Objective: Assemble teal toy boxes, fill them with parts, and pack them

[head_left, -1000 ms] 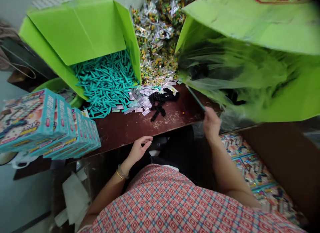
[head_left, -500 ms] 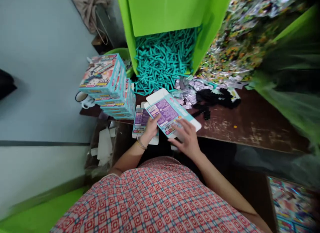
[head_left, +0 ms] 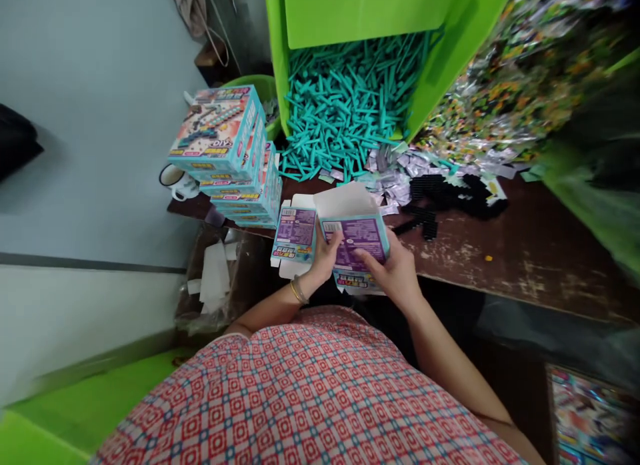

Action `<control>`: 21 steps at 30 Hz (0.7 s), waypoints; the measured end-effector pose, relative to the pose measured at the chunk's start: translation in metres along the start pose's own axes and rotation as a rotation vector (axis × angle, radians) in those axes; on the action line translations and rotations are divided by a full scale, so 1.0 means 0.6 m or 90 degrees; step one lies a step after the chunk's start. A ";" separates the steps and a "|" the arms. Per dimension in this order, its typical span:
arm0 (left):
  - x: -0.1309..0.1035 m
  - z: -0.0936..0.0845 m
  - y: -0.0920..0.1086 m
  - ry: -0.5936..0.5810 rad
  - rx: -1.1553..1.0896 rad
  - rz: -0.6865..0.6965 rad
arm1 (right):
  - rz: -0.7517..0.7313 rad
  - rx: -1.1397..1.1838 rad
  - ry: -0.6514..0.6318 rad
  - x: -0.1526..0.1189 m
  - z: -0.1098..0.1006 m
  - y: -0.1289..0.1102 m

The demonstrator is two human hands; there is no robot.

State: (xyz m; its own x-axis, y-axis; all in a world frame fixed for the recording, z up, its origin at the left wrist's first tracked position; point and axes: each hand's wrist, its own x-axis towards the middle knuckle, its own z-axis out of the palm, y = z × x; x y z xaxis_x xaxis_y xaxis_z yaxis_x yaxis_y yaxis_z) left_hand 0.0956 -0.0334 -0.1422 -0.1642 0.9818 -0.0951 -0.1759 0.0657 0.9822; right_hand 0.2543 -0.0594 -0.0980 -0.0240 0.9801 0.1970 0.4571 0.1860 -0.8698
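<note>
A blue and purple cardboard box (head_left: 357, 235) is held between both hands at the table's front edge, its white top flap raised away from me. My left hand (head_left: 326, 253) grips its left side, thumb on the purple panel near the barcode. On the right side, my right hand (head_left: 395, 268) is closed round the edge with its thumb across the printed face. The fingers behind the box are hidden. A second carton (head_left: 295, 235), flattened and of the same print, lies just left of the held one.
A stack of printed boxes (head_left: 215, 132) stands on the left beside an enamel mug (head_left: 179, 183). Teal plastic sticks (head_left: 345, 112) spill from a green bin (head_left: 367, 15). Silvery packets (head_left: 400, 172) and black ridged pieces (head_left: 450, 195) lie on the brown table (head_left: 560, 258).
The box has turned upright and gone from flat to opened out. My right hand has moved from lying over its face to gripping its right side. The view has shifted slightly.
</note>
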 end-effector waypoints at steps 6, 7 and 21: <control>0.007 -0.100 0.018 -0.133 0.317 0.167 | 0.135 0.180 0.109 -0.018 -0.023 0.050; 0.004 -0.124 0.017 -0.138 0.415 0.194 | 0.175 0.189 0.159 -0.021 -0.036 0.066; 0.191 -0.101 -0.024 -0.343 0.759 0.242 | 0.219 0.135 0.210 -0.056 -0.079 0.076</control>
State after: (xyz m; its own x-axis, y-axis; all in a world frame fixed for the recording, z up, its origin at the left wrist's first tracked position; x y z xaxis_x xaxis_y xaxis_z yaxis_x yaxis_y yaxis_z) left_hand 0.0208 0.0672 -0.1771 0.4294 0.9030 0.0149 0.7784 -0.3783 0.5010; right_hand 0.3184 -0.0870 -0.1230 0.3926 0.9196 -0.0141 0.1982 -0.0995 -0.9751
